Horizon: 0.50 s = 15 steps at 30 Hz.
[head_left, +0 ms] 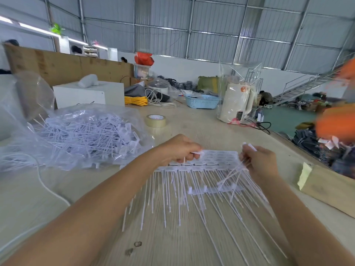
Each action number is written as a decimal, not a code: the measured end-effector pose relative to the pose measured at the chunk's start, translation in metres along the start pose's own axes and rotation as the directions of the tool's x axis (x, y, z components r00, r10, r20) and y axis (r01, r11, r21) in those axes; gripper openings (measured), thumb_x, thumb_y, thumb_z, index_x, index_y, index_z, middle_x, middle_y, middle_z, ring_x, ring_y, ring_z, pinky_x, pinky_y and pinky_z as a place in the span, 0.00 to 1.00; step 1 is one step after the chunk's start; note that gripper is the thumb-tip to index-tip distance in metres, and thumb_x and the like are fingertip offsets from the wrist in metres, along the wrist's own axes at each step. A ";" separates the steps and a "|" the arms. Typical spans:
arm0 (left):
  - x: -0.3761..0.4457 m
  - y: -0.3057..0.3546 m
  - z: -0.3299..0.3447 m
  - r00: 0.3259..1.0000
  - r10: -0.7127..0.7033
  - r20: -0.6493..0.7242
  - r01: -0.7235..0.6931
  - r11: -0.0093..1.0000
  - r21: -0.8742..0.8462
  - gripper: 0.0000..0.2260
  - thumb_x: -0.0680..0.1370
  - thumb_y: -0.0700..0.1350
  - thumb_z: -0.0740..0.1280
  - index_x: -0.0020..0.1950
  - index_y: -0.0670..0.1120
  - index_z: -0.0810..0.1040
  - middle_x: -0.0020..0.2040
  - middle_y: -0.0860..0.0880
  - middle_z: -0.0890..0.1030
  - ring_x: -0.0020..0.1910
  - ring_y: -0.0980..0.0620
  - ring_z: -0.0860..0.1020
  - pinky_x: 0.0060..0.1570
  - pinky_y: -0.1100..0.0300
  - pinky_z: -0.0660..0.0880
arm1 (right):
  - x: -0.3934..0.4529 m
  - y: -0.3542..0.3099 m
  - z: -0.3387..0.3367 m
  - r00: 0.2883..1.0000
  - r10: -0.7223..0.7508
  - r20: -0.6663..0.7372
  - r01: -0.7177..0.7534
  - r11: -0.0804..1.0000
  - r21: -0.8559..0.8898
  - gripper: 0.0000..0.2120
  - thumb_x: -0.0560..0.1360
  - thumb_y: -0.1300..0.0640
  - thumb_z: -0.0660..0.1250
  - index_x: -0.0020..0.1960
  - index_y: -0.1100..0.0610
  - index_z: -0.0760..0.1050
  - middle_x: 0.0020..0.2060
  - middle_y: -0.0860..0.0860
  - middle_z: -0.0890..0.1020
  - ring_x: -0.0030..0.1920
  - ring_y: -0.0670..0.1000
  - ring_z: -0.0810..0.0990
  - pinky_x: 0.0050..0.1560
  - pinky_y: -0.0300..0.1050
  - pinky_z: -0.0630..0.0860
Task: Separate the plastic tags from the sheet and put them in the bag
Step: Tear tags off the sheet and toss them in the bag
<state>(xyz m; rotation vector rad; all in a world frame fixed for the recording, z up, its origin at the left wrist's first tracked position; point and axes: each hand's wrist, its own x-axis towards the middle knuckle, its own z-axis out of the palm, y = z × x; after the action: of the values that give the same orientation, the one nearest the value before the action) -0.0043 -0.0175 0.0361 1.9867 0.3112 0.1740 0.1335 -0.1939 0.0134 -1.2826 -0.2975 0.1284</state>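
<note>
A white moulded plastic sheet of tags (209,160), its head blocks joined in rows and its thin tails fanning toward the near edge, is held just above the pale wooden table (192,246), mid-scene. The left hand (178,150) pinches the sheet's far left corner, probably to brace it. The right hand (261,162) is clenched around a bunch of white tags at the sheet's right edge, seemingly to tear them free. One sheet is in hand; its tags are too many and too blurred to count. To the left lies one clear plastic bag (80,135), heaped with loose white tags, near enough for easy dropping. One roll of beige tape (156,120) sits beyond.
</note>
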 end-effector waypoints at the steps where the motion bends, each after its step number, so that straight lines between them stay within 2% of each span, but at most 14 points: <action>1: 0.001 -0.002 0.000 0.999 0.027 -0.034 -0.026 0.998 0.051 0.18 0.79 0.47 0.62 0.30 0.46 0.78 0.19 0.54 0.69 0.19 0.57 0.64 0.23 0.67 0.61 | 0.004 -0.002 -0.002 0.994 0.109 0.013 -0.110 0.983 0.150 0.08 0.76 0.67 0.64 0.38 0.66 0.72 0.30 0.56 0.72 0.26 0.49 0.74 0.26 0.35 0.74; 2: 0.003 -0.004 0.001 0.998 0.040 -0.047 -0.036 0.995 0.098 0.20 0.80 0.49 0.58 0.31 0.46 0.79 0.20 0.54 0.70 0.20 0.56 0.65 0.23 0.66 0.61 | 0.004 -0.001 0.000 0.980 0.190 0.066 -0.200 0.955 0.219 0.08 0.76 0.68 0.63 0.38 0.66 0.71 0.30 0.56 0.72 0.25 0.47 0.75 0.26 0.34 0.74; 3: 0.003 -0.006 0.002 0.998 0.041 -0.043 -0.035 0.989 0.143 0.23 0.81 0.49 0.54 0.31 0.46 0.80 0.20 0.53 0.71 0.20 0.56 0.66 0.23 0.67 0.62 | 0.001 0.000 0.007 0.959 0.240 0.148 -0.268 0.939 0.217 0.09 0.76 0.67 0.63 0.38 0.66 0.72 0.30 0.56 0.73 0.24 0.47 0.76 0.27 0.34 0.75; 5: 0.003 -0.009 0.005 0.999 0.036 -0.016 -0.032 0.977 0.209 0.27 0.82 0.50 0.49 0.33 0.45 0.81 0.20 0.53 0.73 0.19 0.58 0.66 0.22 0.68 0.62 | -0.013 0.006 0.025 0.899 0.278 0.339 -0.323 0.943 0.085 0.07 0.75 0.66 0.65 0.38 0.66 0.74 0.29 0.56 0.78 0.28 0.47 0.79 0.31 0.35 0.78; 7: 0.001 -0.008 0.008 0.999 0.041 -0.007 -0.038 0.964 0.264 0.27 0.82 0.50 0.47 0.33 0.42 0.78 0.20 0.51 0.73 0.18 0.59 0.64 0.25 0.66 0.64 | -0.029 0.011 0.039 0.837 0.272 0.475 -0.233 0.962 -0.141 0.07 0.75 0.64 0.66 0.39 0.65 0.76 0.32 0.57 0.81 0.33 0.50 0.81 0.35 0.40 0.79; 9: -0.001 -0.007 0.011 0.997 0.070 -0.013 -0.063 0.951 0.303 0.23 0.81 0.49 0.48 0.31 0.41 0.69 0.23 0.46 0.69 0.21 0.55 0.62 0.30 0.59 0.60 | -0.039 0.015 0.045 0.834 0.212 0.509 -0.049 0.948 -0.315 0.09 0.76 0.62 0.65 0.38 0.63 0.77 0.38 0.62 0.81 0.38 0.55 0.80 0.40 0.46 0.77; 11: -0.001 -0.006 0.014 0.995 0.094 -0.023 -0.082 0.945 0.317 0.19 0.81 0.49 0.49 0.32 0.44 0.63 0.30 0.41 0.63 0.25 0.52 0.58 0.32 0.57 0.56 | -0.043 0.019 0.047 0.836 0.176 0.520 0.022 0.936 -0.353 0.09 0.76 0.61 0.65 0.40 0.64 0.77 0.42 0.66 0.81 0.41 0.57 0.79 0.45 0.53 0.74; 13: 0.001 -0.006 0.015 0.994 0.092 -0.054 -0.070 0.941 0.330 0.19 0.81 0.49 0.49 0.33 0.43 0.63 0.31 0.43 0.62 0.27 0.50 0.58 0.33 0.57 0.57 | -0.047 0.021 0.048 0.832 0.168 0.529 0.021 0.943 -0.332 0.08 0.76 0.62 0.66 0.42 0.66 0.76 0.41 0.66 0.81 0.41 0.59 0.80 0.47 0.56 0.76; 15: 0.004 -0.007 0.016 0.993 0.069 -0.094 -0.039 0.957 0.288 0.18 0.81 0.50 0.50 0.35 0.42 0.67 0.32 0.42 0.66 0.31 0.49 0.63 0.36 0.56 0.61 | -0.047 0.021 0.048 0.834 0.140 0.534 0.058 0.940 -0.336 0.07 0.75 0.64 0.67 0.41 0.67 0.76 0.37 0.64 0.82 0.37 0.57 0.82 0.39 0.48 0.79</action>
<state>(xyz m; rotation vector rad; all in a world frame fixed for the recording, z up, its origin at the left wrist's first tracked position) 0.0031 -0.0276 0.0228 2.2792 0.3653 0.2801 0.0763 -0.1558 -0.0019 -1.5823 -0.8209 0.5115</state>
